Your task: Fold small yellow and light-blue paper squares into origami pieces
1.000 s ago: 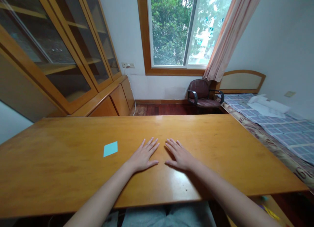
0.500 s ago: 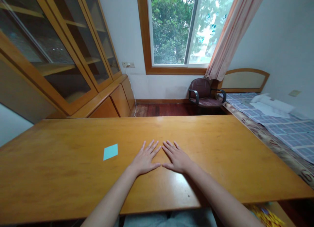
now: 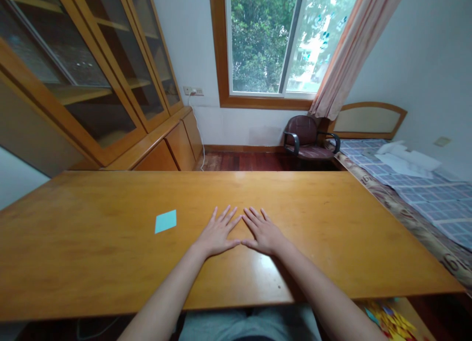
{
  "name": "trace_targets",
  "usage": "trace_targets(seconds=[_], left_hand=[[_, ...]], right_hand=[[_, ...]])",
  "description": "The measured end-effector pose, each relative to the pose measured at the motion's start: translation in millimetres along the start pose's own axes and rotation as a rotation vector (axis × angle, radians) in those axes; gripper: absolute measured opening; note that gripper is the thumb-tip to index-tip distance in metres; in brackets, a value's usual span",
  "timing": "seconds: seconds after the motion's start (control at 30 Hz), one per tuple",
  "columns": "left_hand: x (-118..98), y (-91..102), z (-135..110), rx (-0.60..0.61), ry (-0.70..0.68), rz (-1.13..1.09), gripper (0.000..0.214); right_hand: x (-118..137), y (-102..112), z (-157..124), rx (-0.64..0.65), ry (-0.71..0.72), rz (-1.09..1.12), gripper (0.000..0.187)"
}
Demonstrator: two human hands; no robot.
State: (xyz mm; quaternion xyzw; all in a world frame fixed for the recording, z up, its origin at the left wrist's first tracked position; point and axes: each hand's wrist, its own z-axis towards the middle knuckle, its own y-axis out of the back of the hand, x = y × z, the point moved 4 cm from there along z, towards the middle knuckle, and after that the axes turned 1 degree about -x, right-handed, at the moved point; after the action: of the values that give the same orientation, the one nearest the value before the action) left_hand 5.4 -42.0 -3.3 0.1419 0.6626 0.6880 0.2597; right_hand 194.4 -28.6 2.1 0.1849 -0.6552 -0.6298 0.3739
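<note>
My left hand (image 3: 217, 233) lies palm down on the wooden table (image 3: 110, 272), its fingers spread. Beside it my right hand (image 3: 264, 232) rests flat in the same way. The two thumbs meet or nearly meet at their tips, and the index fingertips come close together. Neither hand holds anything. To the left of my left hand, apart from it, a light blue square of paper (image 3: 165, 221) lies flat on the tabletop.
A glass-doored cabinet (image 3: 110, 75) stands at the left. Beyond the table are a dark red armchair (image 3: 304, 134) and a window (image 3: 258, 41). A bed (image 3: 424, 193) is at the right. Yellow packets (image 3: 393, 321) sit low at the front right, below the tabletop.
The camera view has shifted and tilted slightly, so the table sits a little higher in the picture. Both hands and the paper keep their places on the table.
</note>
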Motion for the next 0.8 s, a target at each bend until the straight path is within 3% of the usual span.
trace_targets(seconds=[0.8], left_hand=[[0.8, 0.2, -1.6, 0.011, -0.010, 0.008, 0.080]], right_hand=[[0.1, -0.9, -1.7, -0.022, 0.003, -0.002, 0.085]])
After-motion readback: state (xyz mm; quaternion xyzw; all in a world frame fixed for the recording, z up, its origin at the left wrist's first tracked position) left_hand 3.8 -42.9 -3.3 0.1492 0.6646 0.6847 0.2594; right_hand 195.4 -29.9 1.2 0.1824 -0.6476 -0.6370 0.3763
